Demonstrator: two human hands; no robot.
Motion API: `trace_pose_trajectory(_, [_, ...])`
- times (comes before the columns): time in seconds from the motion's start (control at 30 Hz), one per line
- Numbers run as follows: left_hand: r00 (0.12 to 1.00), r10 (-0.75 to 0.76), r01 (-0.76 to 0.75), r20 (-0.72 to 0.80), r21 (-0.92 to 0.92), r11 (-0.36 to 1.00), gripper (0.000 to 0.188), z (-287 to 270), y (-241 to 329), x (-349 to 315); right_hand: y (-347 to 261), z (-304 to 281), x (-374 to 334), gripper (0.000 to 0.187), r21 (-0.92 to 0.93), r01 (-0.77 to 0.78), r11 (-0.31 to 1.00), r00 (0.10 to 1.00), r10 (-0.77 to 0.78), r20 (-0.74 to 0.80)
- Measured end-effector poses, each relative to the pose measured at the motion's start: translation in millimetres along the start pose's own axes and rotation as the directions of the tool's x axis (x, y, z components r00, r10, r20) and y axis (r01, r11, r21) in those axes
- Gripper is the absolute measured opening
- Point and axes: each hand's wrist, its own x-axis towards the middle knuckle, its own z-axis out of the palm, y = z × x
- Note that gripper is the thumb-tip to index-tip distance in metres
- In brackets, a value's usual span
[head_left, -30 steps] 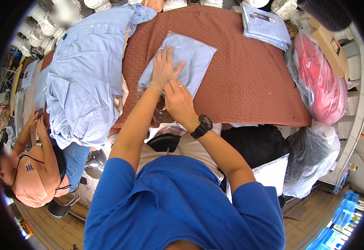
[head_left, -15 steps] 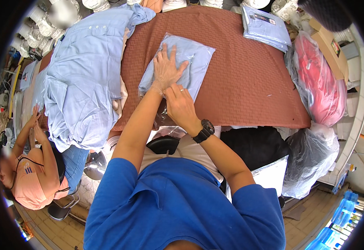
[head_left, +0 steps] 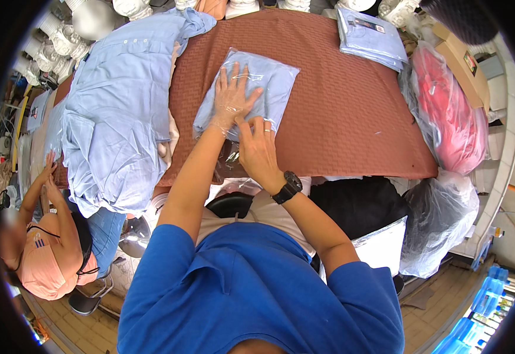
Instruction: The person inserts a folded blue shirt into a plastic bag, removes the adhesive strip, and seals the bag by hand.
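Observation:
A folded light-blue shirt (head_left: 276, 88) lies inside a clear plastic bag (head_left: 229, 154) on the brown cloth, straight in front of me. My left hand (head_left: 232, 99) is open and flat on the shirt, fingers spread, with the film over it up to the wrist, so it is inside the bag. At the bag's near, open end, my right hand (head_left: 258, 147) is closed, thumb and index finger pinching the film beside my left wrist. Its other fingers are curled. The loose near end of the bag hangs crumpled between my forearms.
A pile of light-blue shirts (head_left: 119, 106) covers the table's left side. Bagged folded shirts (head_left: 370, 38) lie at the far right, near a bagged red bundle (head_left: 451, 109) and a cardboard box (head_left: 462, 65). A co-worker (head_left: 57, 253) sits at left. White column-like pieces (head_left: 242, 8) line the back.
My right hand has stayed at the bag's opening, its fingers shifting and loosening slightly. My left hand remains flat on the shirt. The whole view has shifted slightly.

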Motion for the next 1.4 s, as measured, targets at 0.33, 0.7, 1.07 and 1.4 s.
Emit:
trace_pose_trajectory(0.33, [0.996,0.086,-0.086,-0.003,0.031,0.996,0.072,-15.6,-5.9,-27.4,2.1,9.3,-22.6,0.051,-0.093,-0.077,0.993,0.996,0.081,0.043])
trace_pose_trajectory(0.7, [0.984,0.041,-0.034,0.173,-0.047,0.998,0.069,-54.1,1.2,-60.5,0.8,2.8,-30.4,0.046,0.025,-0.032,0.999,0.999,0.032,0.012])
trace_pose_trajectory(1.07, [0.851,0.140,-0.081,0.507,-0.138,0.987,0.068,-127.2,62.9,-151.5,14.9,-23.6,-38.4,0.042,0.135,-0.010,0.991,0.992,-0.007,0.124])
trace_pose_trajectory(1.4, [0.943,0.136,-0.120,0.302,-0.073,0.990,0.082,-91.6,57.0,-111.2,39.6,-42.5,-32.2,0.051,0.036,0.076,0.996,0.996,-0.078,0.050])
